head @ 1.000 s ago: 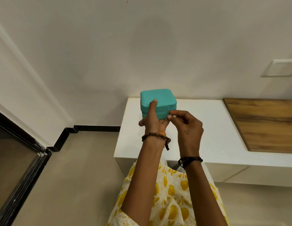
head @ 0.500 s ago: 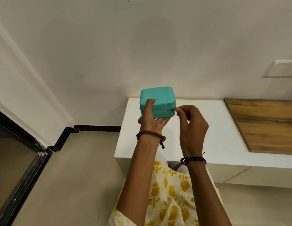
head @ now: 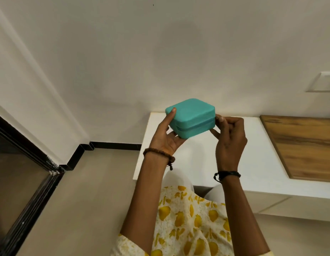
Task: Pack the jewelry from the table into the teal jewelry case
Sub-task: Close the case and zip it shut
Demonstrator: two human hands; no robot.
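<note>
On my head feed the teal jewelry case, lid closed, is now tilted above the white counter, my left hand gripping it while my right hand, shifted around its right corner, pinches the zipper pull.

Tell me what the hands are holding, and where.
The left hand grips the teal case at its left side; the right hand pinches the zipper pull at its right corner.

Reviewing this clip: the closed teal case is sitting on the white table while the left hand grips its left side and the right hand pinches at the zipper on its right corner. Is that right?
Not quite. The head view shows the teal case held up in the air above the white table, not resting on it. The rest holds: it is closed, the left hand grips its left side, and the right hand pinches at the zipper on its right corner.
</note>
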